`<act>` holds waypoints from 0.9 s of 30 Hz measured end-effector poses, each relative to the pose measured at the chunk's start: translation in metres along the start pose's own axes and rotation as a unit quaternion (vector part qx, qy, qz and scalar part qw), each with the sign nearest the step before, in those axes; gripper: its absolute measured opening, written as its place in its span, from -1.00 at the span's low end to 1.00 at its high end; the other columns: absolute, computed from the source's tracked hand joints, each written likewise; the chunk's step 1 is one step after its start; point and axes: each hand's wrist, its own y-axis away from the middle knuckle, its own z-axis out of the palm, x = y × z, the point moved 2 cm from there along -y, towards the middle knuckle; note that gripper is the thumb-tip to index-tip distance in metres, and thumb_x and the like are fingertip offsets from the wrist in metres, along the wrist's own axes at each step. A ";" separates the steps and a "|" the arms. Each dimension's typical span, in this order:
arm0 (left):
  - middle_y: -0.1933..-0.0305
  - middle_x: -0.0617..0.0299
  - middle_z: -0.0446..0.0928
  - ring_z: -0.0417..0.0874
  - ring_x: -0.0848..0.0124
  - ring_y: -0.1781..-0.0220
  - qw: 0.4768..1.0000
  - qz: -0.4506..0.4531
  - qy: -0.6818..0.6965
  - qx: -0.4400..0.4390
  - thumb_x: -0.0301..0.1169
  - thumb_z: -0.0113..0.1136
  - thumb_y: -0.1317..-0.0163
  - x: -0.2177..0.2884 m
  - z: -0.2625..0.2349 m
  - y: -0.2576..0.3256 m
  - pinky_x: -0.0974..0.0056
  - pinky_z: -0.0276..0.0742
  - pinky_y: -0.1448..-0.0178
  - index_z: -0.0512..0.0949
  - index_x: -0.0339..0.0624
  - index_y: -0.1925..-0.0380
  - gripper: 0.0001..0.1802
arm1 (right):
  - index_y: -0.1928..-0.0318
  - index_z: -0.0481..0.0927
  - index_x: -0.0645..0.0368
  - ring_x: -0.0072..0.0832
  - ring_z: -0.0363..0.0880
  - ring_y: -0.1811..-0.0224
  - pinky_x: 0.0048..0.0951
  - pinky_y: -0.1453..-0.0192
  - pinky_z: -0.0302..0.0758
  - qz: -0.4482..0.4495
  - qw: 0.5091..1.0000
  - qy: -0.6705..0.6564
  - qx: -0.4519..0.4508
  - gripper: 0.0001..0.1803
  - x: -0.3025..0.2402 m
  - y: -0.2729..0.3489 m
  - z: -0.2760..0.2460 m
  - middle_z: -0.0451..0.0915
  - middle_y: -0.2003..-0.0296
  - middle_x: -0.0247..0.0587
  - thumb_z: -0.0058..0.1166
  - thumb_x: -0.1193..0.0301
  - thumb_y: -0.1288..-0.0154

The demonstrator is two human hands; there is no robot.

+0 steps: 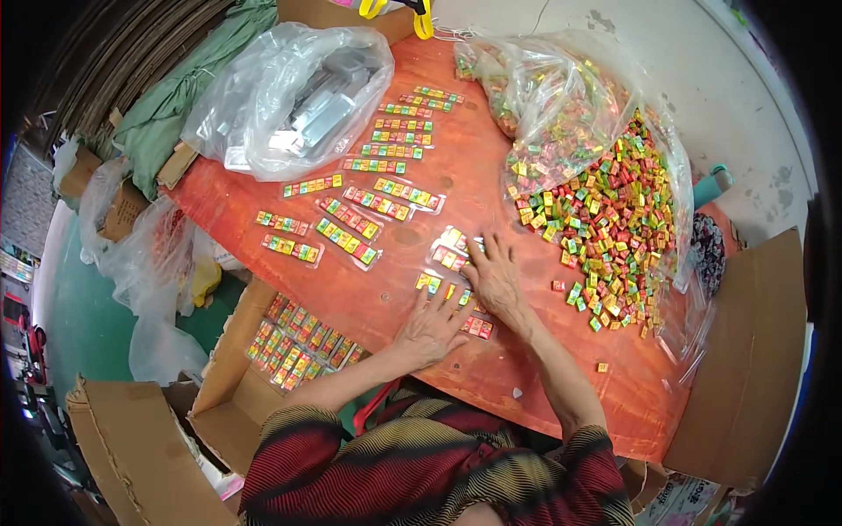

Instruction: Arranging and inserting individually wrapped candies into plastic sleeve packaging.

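Observation:
My left hand (428, 333) lies with fingers stretched and spread over a clear strip pack of small coloured pieces (427, 282), touching its near side. Close beside it, my right hand (500, 285) reaches forward with fingers extended. Its fingertips rest at the right edge of another clear pack (449, 256) with red and yellow pieces. A red-coloured pack (477, 327) shows just below the two hands, partly covered. What lies directly under the palms and fingers is hidden. Neither hand appears to grip anything.
Filled strip packs (348, 241) lie in rows at left. A plastic bag of clear trays (329, 114) sits behind them. Loose coloured pieces (614, 237) spill from a big clear bag (561, 105) at right. A cardboard box (230, 351) below the table's left edge holds filled packs.

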 end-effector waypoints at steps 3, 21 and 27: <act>-0.23 -0.09 0.15 0.09 -0.08 -0.28 0.999 0.040 -0.009 0.005 -0.03 0.08 -0.10 -0.014 0.003 -0.031 -0.27 0.03 -0.22 0.25 -0.16 -0.17 -0.31 | -0.15 0.32 0.14 0.02 0.13 -0.23 0.05 -0.20 0.10 0.014 0.996 0.014 0.084 -0.47 0.023 -0.011 0.000 0.23 -0.16 0.10 -0.02 0.21 -0.19; -0.31 0.06 0.09 0.08 0.04 -0.33 0.997 0.072 -0.006 -0.035 -0.10 0.24 0.03 -0.060 -0.027 -0.083 -0.19 0.03 -0.28 0.27 -0.12 -0.14 -0.28 | -0.21 0.24 0.18 0.01 0.00 -0.31 0.17 -0.24 0.02 0.101 0.994 -0.007 0.028 -0.41 0.028 -0.020 -0.004 0.08 -0.25 0.08 -0.05 0.18 -0.23; -0.26 0.02 0.17 0.08 0.05 -0.33 0.997 0.073 -0.007 -0.038 0.03 0.14 -0.01 -0.063 -0.026 -0.072 -0.18 0.00 -0.30 0.31 -0.15 -0.11 -0.28 | -0.25 0.20 0.00 0.06 -0.04 -0.33 0.19 -0.28 -0.07 -0.002 1.000 -0.019 0.003 -0.33 0.016 -0.012 -0.022 0.04 -0.28 0.06 0.01 0.09 -0.15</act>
